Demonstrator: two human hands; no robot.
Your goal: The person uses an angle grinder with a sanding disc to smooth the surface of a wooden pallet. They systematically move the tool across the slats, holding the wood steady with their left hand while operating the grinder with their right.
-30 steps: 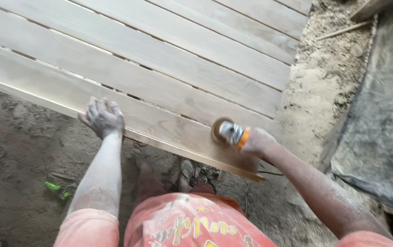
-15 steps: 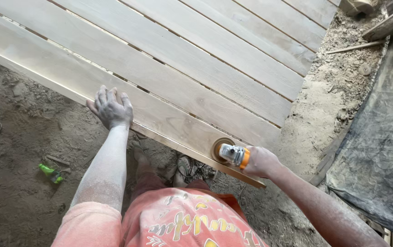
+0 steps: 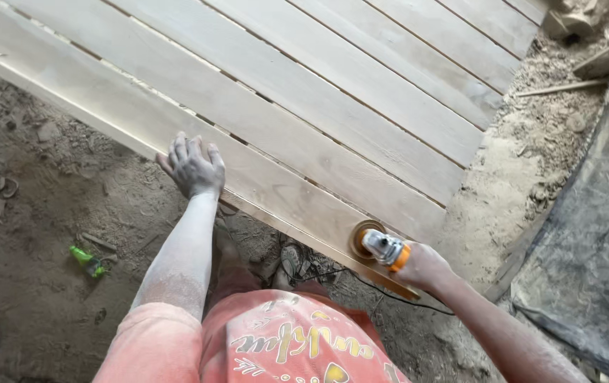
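A row of pale wooden planks [image 3: 319,99] lies side by side over sandy ground. My left hand [image 3: 192,168], dusted white, presses flat with fingers spread on the nearest plank's edge. My right hand [image 3: 423,267] grips an orange and grey angle grinder [image 3: 384,248]. Its round sanding disc [image 3: 361,234] rests on the near right corner of that same plank. A black cord [image 3: 389,298] runs from the tool along the ground under my arm.
Sawdust covers the ground around the planks. A small green object [image 3: 86,260] lies in the dirt at the left. A dark tarpaulin [image 3: 595,234] covers the right side. Wood offcuts [image 3: 602,50] sit at the top right. My sandalled foot [image 3: 292,260] shows under the plank edge.
The grinder has slid toward the near right corner of the plank. My left hand stays flat on the plank's edge, a little further from the grinder.
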